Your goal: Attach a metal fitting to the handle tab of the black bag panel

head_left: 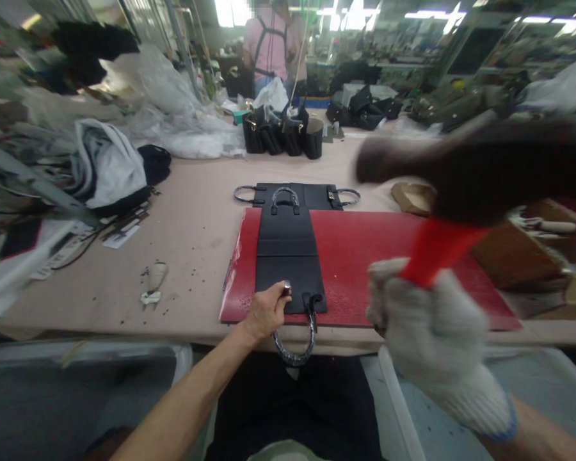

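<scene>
My left hand (pixel 267 309), bare, pinches a small metal punch (pixel 287 287) upright on the near end of a black leather bag panel (pixel 288 259). That panel lies on a red board (pixel 360 256); its near wrapped handle (pixel 295 358) hangs over the table edge beside my left hand. In a white knit glove, my right hand (pixel 427 320) is wrapped round the red handle of a hammer (pixel 484 173), raised over the right side of the board and blurred. A second black panel (pixel 312 196) with handles at both ends lies just behind the board.
Black bags (pixel 283 133) stand at the table's back, near plastic wrap (pixel 173 115). A pale tool (pixel 156 275) lies on the left of the table (pixel 192 224). At the right are cardboard boxes (pixel 518 262). A person in pink (pixel 271 45) stands behind.
</scene>
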Motion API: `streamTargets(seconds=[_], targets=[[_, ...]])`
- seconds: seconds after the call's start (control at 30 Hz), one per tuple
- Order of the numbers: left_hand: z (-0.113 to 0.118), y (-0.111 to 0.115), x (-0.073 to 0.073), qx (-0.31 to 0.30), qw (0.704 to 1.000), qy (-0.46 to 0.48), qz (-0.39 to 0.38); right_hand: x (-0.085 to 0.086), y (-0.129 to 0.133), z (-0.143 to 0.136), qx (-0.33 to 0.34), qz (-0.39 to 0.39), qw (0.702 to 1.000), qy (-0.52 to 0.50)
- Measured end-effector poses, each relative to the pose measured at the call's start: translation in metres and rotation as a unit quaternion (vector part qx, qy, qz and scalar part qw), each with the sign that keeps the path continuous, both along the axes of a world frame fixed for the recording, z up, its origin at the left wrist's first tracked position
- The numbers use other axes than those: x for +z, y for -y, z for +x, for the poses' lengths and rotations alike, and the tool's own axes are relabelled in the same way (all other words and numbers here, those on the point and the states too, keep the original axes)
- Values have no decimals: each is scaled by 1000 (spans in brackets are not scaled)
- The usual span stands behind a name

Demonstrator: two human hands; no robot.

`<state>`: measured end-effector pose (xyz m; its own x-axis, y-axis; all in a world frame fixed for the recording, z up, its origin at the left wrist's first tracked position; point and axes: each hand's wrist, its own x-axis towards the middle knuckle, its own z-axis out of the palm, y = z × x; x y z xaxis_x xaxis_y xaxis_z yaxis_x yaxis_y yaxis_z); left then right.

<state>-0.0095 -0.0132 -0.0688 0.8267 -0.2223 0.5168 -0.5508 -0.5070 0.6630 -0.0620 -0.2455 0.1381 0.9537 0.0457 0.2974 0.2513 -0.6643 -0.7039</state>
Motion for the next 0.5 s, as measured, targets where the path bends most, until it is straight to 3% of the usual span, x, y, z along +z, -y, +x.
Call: streamTargets(seconds=[0.07, 0.13, 0.23, 0.5], targets=[[0, -1, 0, 2, 1000, 0, 10, -18, 2, -1, 47, -159, 985, -47], [0, -1, 0, 2, 1000, -7, 15, -37, 8, -1, 79, -280, 951, -103], [-1, -2, 2, -6, 1000, -21, 4, -58, 19, 5, 57, -306, 941, -135], [0, -5, 12, -35, 998, -38, -24, -118, 27, 55, -116, -348, 904, -220]])
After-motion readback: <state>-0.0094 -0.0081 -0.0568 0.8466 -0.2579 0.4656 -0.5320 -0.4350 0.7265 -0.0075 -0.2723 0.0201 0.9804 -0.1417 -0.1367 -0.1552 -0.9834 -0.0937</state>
